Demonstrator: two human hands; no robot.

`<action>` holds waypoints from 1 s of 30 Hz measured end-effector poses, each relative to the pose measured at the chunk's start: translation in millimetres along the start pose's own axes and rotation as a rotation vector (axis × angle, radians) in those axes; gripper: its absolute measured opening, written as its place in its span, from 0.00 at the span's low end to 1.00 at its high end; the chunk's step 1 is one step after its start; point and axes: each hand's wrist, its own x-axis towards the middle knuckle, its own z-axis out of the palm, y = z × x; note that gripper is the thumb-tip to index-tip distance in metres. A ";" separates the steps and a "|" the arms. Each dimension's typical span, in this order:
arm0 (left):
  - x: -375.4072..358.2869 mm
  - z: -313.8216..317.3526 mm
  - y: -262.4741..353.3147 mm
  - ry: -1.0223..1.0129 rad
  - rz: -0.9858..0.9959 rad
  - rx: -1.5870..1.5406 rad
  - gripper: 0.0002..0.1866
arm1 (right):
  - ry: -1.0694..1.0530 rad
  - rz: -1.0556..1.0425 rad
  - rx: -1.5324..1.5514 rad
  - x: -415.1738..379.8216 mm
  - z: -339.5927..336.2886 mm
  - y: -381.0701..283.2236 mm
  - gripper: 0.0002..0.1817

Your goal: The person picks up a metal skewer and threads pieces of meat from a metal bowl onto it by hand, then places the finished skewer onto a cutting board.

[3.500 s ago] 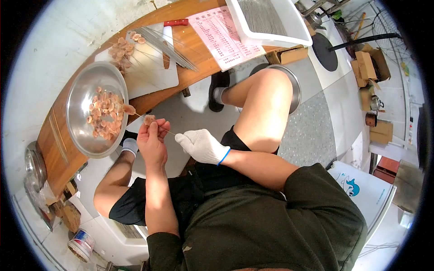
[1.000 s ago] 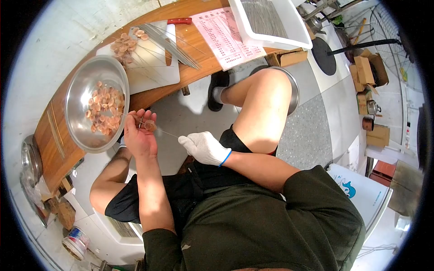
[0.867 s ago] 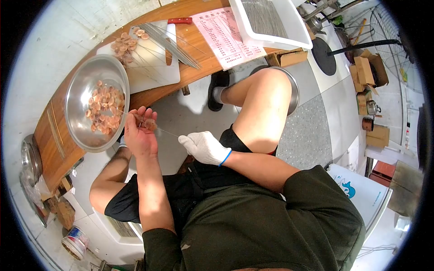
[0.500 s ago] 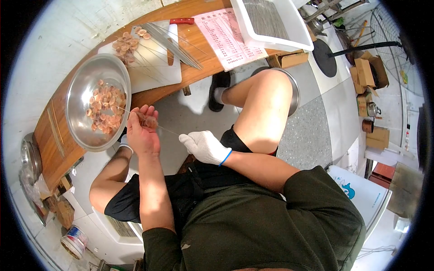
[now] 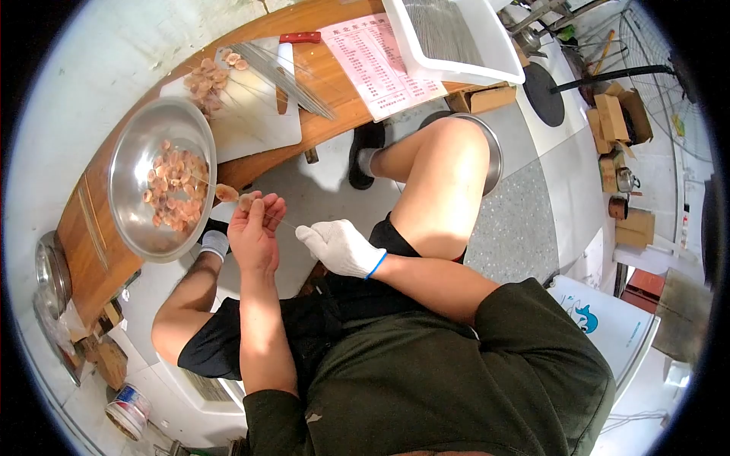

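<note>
My bare left hand point(image 5: 255, 232) is closed around slices on a thin metal skewer, with a reddish slice point(image 5: 226, 193) on the skewer just beyond its fingertips. The skewer's far end reaches toward the metal bowl point(image 5: 128, 220). Inside that bowl lies a heap of round, pinkish-brown slices point(image 5: 176, 186). To the right, my right hand point(image 5: 340, 247), in a white knitted glove with a blue cuff edge, grips the skewer's near end. Both hands are above my lap, apart from each other.
A white cutting board point(image 5: 266, 125) on the wooden table point(image 5: 251, 167) carries more slices point(image 5: 207, 82), loose skewers point(image 5: 277, 72) and a red-handled knife point(image 5: 300, 37). Right of it are a pink printed sheet point(image 5: 372, 64) and a white tray point(image 5: 494, 68) of skewers.
My left hand has moved slightly right and down, and its fingers have closed more. A slice now shows on the skewer beyond the fingertips. The gloved hand has shifted slightly left.
</note>
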 end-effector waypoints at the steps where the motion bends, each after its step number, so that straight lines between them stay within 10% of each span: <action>1: 0.3 0.0 0.2 0.000 0.001 0.000 0.07 | 0.011 -0.020 -0.011 0.8 1.2 2.1 0.28; 26: 8.7 -8.5 28.4 -0.083 0.024 0.414 0.14 | 0.010 0.124 0.038 3.1 -2.8 2.5 0.31; 30: 30.4 -50.2 77.3 0.173 0.118 0.377 0.11 | 0.073 0.083 0.136 8.3 -5.7 12.5 0.31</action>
